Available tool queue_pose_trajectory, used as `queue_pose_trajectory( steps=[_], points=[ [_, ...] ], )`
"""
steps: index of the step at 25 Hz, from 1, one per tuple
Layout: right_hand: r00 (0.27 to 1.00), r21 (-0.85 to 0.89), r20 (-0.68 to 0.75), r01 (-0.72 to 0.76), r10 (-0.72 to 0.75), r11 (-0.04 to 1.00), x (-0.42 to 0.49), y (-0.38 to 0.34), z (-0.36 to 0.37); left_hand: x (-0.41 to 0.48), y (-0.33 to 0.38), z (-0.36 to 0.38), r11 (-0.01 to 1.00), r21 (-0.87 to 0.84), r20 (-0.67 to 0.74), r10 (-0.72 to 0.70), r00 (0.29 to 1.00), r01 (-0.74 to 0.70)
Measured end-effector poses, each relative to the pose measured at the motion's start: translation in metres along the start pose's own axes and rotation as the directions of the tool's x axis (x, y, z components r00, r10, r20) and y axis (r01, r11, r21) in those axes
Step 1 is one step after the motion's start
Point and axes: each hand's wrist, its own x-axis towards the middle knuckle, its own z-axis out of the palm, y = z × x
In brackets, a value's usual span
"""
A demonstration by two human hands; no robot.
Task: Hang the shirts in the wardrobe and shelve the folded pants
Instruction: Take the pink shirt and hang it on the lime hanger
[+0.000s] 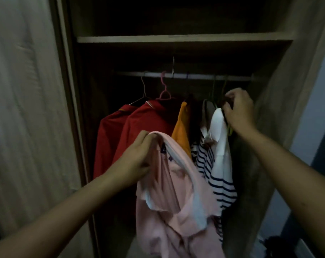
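Observation:
My left hand (137,159) grips a pink shirt (176,202) by its collar, and the cloth hangs loose in front of the open wardrobe. My right hand (238,110) is up at the right end of the rail (176,75), fingers closed on a dark green hanger (226,108) beside a white shirt (220,142). Two red shirts (139,131), an orange one (182,131) and a navy-striped one (213,175) hang on the rail.
A wooden shelf (176,39) runs above the rail. The wardrobe's left frame (72,108) meets a pale curtain (27,108). Its right wall (280,108) stands close to my right hand. A dark heap (275,244) lies on the floor at the lower right.

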Motion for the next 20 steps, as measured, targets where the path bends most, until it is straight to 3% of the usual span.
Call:
queue_pose_trajectory(
  steps=[1,3,5,7,11,14,16,20],
  points=[
    [0.983,0.008,0.039,-0.181,0.180,0.984,0.016,0.012,0.003,0.004,0.009,0.002,0.999,-0.021,0.015,0.029,0.999,-0.029],
    [0.854,0.093,0.235,-0.495,0.464,0.864,0.033,0.033,0.019,0.006,0.016,0.007,0.997,-0.060,0.038,0.055,0.998,-0.053],
    [0.777,0.312,0.341,-0.624,0.529,0.717,0.037,0.047,0.036,0.006,0.018,0.008,0.996,-0.081,0.030,0.037,0.999,-0.034],
    [0.792,0.410,0.286,-0.610,0.539,0.678,0.039,0.051,0.043,0.004,0.016,0.007,0.995,-0.091,0.011,-0.027,1.000,0.028],
    [0.899,0.388,0.079,-0.425,0.431,0.817,0.033,0.047,0.042,0.002,0.008,0.005,0.983,-0.105,0.007,-0.149,0.989,0.149],
    [0.940,0.443,0.031,-0.318,0.340,0.838,-0.017,0.046,0.052,0.003,0.003,0.002,0.976,-0.099,0.006,-0.192,0.981,0.192],
    [0.927,0.447,0.061,-0.356,0.369,0.821,-0.054,0.056,0.064,0.004,-0.001,0.000,0.972,-0.089,-0.003,-0.219,0.976,0.218],
    [0.815,0.366,0.130,-0.568,0.564,0.737,-0.071,0.093,0.082,0.007,-0.006,-0.002,0.959,-0.093,-0.006,-0.271,0.963,0.269]
  ],
)
